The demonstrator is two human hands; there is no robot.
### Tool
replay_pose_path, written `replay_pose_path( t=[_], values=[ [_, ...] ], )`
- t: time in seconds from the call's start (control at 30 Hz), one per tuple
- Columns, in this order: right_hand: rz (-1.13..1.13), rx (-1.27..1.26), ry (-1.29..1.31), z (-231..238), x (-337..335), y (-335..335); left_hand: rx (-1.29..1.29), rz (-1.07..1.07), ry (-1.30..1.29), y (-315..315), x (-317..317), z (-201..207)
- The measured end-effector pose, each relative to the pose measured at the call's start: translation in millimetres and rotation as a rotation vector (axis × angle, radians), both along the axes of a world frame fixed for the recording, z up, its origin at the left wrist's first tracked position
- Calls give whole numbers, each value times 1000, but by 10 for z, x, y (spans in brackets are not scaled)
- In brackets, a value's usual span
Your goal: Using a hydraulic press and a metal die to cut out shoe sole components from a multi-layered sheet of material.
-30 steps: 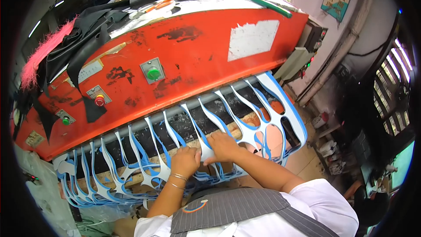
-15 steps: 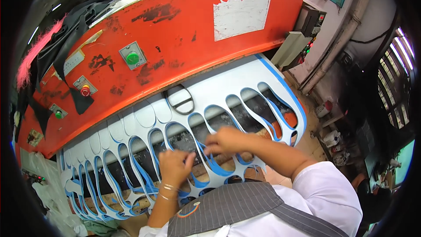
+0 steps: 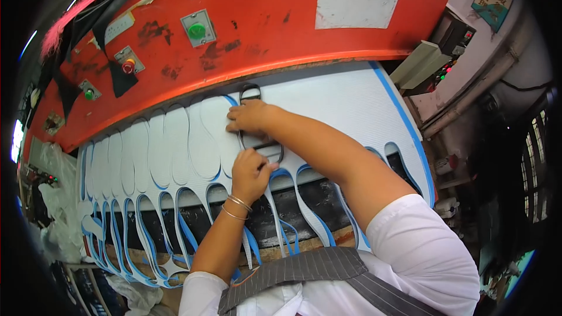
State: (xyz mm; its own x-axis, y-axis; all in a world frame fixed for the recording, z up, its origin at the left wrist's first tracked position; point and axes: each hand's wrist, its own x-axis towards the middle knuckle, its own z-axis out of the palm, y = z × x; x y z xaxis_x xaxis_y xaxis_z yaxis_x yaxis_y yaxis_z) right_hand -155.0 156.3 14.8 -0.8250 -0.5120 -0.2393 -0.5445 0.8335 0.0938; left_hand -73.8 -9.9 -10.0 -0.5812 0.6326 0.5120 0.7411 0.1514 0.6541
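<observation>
A black-rimmed, sole-shaped cutting die (image 3: 276,153) with crossbars lies on a ribbed white foam sheet (image 3: 328,111) with blue edges. My right hand (image 3: 250,118) reaches across and grips the die around its middle, hiding part of it. Curled at the die's near end, my left hand (image 3: 252,174) has its fingers against the rim. Left of the die, several sole-shaped outlines (image 3: 205,134) are cut into the sheet. Nearer to me, long sole-shaped openings leave thin white and blue strips (image 3: 310,216) over a dark surface.
A red machine beam (image 3: 263,47) spans the far side above the sheet. It carries a green button (image 3: 196,30) and a red button (image 3: 129,67). A control box (image 3: 436,52) stands at the right end. Clear plastic bags (image 3: 61,199) hang at the left.
Both hands have left the cut strips near me and moved away to the die. More of the sheet and die now shows in front of the red beam. The view has shifted.
</observation>
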Motion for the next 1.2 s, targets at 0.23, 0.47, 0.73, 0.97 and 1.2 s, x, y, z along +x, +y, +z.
replay_pose_path(
  t=[0.23, 0.47, 0.73, 0.97, 1.2],
  values=[
    [36, -565, 390, -330, 248, 265, 102, 250, -80, 28, 246, -66],
    [-386, -1241, 1103, 556, 781, 854, -631, 135, 35, 268, 113, 227],
    [-1229, -833, -13, 233, 1049, 841, -634, 323, 346, 839, -885, -402],
    [-1283, -518, 289, -271, 919, 1017, -589, 432, 222, 1217, -749, -401],
    [-551, -695, 177, -331, 1984, 698, -495, 283, 269, 912, -994, -454]
  ],
)
